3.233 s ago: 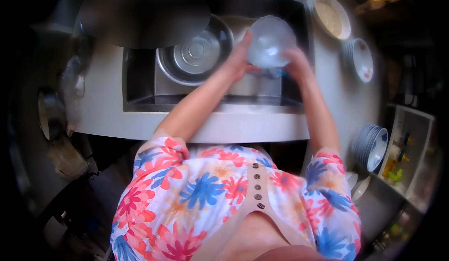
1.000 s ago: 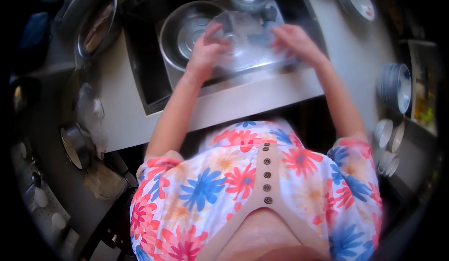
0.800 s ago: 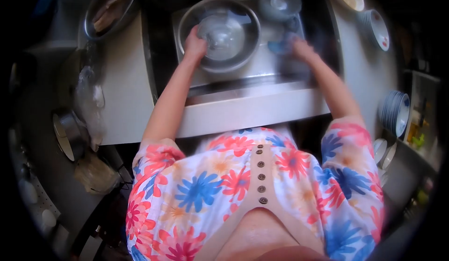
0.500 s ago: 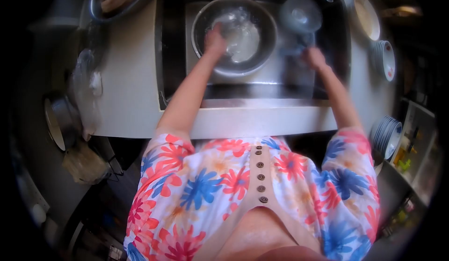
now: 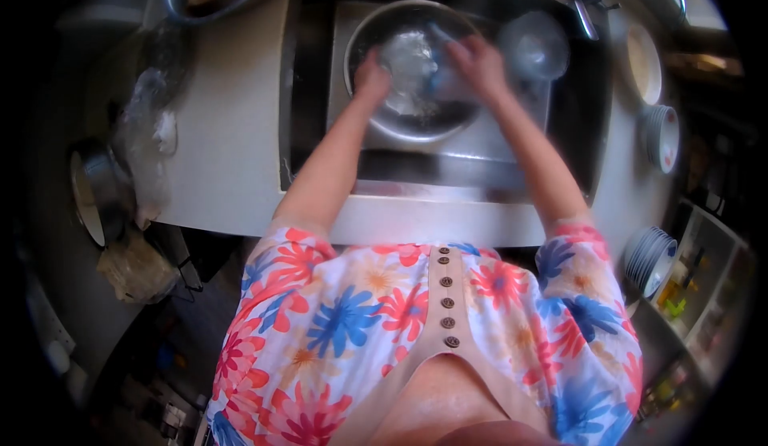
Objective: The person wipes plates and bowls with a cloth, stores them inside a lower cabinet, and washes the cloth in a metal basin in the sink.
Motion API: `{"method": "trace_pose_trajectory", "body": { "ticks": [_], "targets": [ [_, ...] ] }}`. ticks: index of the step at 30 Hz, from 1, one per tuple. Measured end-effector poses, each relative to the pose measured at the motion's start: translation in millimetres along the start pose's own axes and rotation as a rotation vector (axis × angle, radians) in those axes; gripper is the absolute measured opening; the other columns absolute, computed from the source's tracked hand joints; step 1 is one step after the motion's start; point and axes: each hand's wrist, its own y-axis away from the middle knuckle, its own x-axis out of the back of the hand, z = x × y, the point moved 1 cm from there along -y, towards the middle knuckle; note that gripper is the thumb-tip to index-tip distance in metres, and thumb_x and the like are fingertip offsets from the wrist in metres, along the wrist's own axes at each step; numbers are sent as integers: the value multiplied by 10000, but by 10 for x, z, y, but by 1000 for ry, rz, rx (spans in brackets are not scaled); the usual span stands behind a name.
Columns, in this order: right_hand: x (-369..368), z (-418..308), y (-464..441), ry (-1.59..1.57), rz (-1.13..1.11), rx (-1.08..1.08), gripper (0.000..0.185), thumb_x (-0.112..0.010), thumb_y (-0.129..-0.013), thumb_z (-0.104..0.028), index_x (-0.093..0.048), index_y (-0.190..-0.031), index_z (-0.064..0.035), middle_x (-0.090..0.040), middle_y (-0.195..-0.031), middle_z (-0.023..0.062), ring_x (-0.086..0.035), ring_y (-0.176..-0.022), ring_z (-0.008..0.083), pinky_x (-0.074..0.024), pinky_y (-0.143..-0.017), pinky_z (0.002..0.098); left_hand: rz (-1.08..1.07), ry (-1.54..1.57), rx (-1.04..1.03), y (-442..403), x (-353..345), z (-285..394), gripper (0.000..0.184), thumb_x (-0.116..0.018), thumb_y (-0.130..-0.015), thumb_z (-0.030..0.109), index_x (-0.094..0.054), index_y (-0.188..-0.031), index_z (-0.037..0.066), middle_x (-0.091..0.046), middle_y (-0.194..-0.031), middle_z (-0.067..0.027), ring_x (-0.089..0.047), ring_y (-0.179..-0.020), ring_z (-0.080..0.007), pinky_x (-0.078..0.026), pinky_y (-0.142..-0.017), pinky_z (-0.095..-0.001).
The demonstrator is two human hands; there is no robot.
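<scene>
A round metal basin stands in the sink and holds water with a pale, shiny, clear-looking thing in it. My left hand is inside the basin at its left, fingers curled against the edge of that pale thing; what it grips is unclear. My right hand reaches over the basin's right side, fingers closed on a blurred bluish thing, perhaps a cloth. Right of the basin, close to my right hand, a clear bowl rests in the sink.
A faucet juts in at the upper right. Along the right counter are a round dish and stacked bowls, with another stack nearer me. A large basin, plastic bags and a pot lie left.
My right hand has moved left from beside the clear bowl to over the metal basin. My left hand stays in the basin. The whole view has shifted slightly.
</scene>
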Motion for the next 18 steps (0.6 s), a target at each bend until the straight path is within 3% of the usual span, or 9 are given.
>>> {"method": "trace_pose_trajectory", "body": {
  "ticks": [2,4,7,10,12,14,15,16,18],
  "targets": [
    [-379,242,8,167,-104,13,356,-572,-770,-380,-564,-979,-91,-618,-859,151,-588,-831,327,-449,-724,387,29,-9,9,1,-13,2,569,-451,-701,9,-369,-1257,97,-502,-1114,-232,-494,-1026,-375,-397,-886,-408],
    [-601,212,155,462,-306,-29,312,-537,-775,-291,-533,-1010,-85,-609,-892,176,-573,-871,348,-443,-763,389,54,40,55,63,28,86,563,-448,-689,43,-393,-1246,104,-510,-1122,-230,-471,-1063,-373,-362,-918,-393],
    [-698,363,181,542,-523,143,272,-496,-755,-181,-520,-1001,-67,-599,-896,207,-568,-872,367,-448,-759,410,25,57,85,68,47,116,582,-478,-693,60,-364,-1262,106,-503,-1124,-233,-464,-1064,-382,-364,-917,-396],
    [-697,126,113,351,-330,-31,274,-468,-725,-102,-525,-991,-68,-588,-912,225,-565,-860,381,-449,-746,433,26,48,95,110,32,187,572,-492,-710,99,-361,-1267,105,-498,-1131,-243,-462,-1068,-386,-360,-921,-395],
    [-685,6,241,43,-254,280,393,-463,-707,-35,-501,-1097,-74,-570,-937,240,-547,-858,402,-447,-756,435,9,175,163,60,-46,139,550,-499,-741,162,-361,-1270,102,-495,-1140,-248,-459,-1072,-393,-354,-926,-392],
    [-752,-20,397,-31,-416,319,515,-496,-670,-32,-415,-1178,-9,-509,-1066,260,-494,-980,401,-401,-840,443,24,212,189,46,-76,160,514,-490,-775,233,-383,-1256,87,-489,-1147,-252,-459,-1077,-392,-351,-926,-389],
    [-793,1,475,-11,-489,399,562,-504,-665,-33,-376,-1210,6,-474,-1128,260,-468,-1042,378,-375,-885,439,6,216,220,46,-76,173,494,-472,-788,244,-388,-1241,67,-491,-1130,-261,-467,-1061,-395,-363,-913,-402],
    [-815,0,488,187,-638,282,590,-516,-671,-53,-358,-1238,-9,-453,-1167,246,-448,-1084,353,-362,-913,422,-16,221,250,46,-69,178,478,-455,-800,256,-393,-1225,46,-493,-1114,-270,-474,-1046,-398,-375,-899,-415],
    [-886,107,536,474,-578,369,573,-531,-689,-91,-364,-1231,-6,-435,-1205,222,-441,-1096,342,-376,-894,399,26,226,172,36,-152,67,463,-444,-806,269,-413,-1209,43,-500,-1108,-263,-481,-1032,-401,-381,-891,-417]
  ]
}}
